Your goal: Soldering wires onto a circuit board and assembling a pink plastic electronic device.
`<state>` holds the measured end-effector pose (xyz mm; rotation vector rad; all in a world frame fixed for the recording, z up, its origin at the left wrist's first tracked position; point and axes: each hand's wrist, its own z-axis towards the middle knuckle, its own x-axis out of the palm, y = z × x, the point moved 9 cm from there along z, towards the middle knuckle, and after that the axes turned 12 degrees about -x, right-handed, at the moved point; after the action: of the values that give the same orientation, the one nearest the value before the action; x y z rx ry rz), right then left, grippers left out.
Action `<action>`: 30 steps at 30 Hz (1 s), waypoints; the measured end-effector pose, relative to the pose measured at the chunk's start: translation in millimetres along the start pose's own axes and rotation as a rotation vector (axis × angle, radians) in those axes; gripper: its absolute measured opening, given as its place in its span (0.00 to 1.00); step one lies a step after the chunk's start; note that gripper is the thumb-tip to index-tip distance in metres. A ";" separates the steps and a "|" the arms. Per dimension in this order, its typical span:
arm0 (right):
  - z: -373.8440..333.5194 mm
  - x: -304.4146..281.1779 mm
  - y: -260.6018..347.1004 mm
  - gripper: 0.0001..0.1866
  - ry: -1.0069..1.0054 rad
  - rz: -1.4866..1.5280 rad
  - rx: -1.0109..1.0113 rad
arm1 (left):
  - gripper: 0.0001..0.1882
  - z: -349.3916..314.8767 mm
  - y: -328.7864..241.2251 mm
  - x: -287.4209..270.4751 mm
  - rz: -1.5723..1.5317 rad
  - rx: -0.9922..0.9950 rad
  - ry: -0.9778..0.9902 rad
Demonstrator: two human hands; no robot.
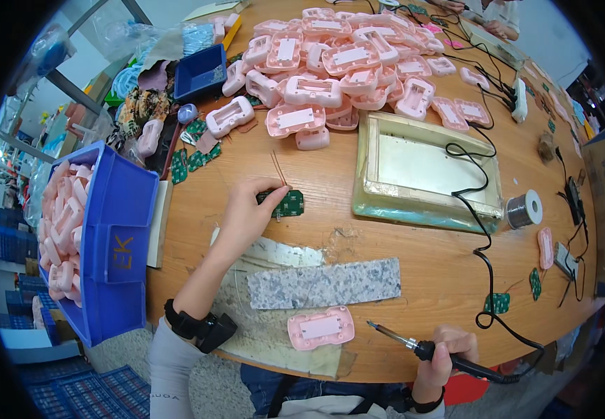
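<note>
The tabletop [435, 279] is carrying a heap of pink plastic shells [350, 59], upper middle of the frame. At lower right, the right hand [452, 343] is gripping a soldering iron [424, 350], its tip clear of the work. Near centre, the left hand [248, 204] is pinching a green circuit board [291, 204]; thin wires [279, 167] are rising there, their soldering seemingly unfinished.

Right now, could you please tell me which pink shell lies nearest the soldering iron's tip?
The lone shell just left of the iron's tip, between the speckled strip and the table's near edge; all others lie farther off.
</note>
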<state>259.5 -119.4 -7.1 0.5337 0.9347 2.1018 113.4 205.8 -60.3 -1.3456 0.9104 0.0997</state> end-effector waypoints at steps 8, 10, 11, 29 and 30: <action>-3.2 4.8 -2.2 0.12 0.004 -0.087 0.078 | 0.09 -12.4 2.8 -4.9 -0.303 -0.055 -0.012; -4.6 3.4 -2.9 0.12 0.001 -0.058 0.079 | 0.08 -18.1 1.9 -8.9 -0.347 -0.079 -0.008; -5.3 3.3 -3.1 0.12 -0.006 -0.025 0.079 | 0.08 -23.7 -2.3 -13.0 -0.349 -0.085 -0.009; -1.2 13.0 -13.1 0.11 -0.053 -0.034 0.124 | 0.06 -187.5 -28.0 -0.8 0.005 -0.085 0.070; -0.8 15.4 -13.2 0.11 -0.028 -0.041 0.130 | 0.06 -187.2 -28.3 4.9 0.001 -0.093 0.081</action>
<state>255.6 -101.9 -16.6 0.6032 1.0625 2.0015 37.7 34.8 -31.2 -1.4441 0.9848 0.0904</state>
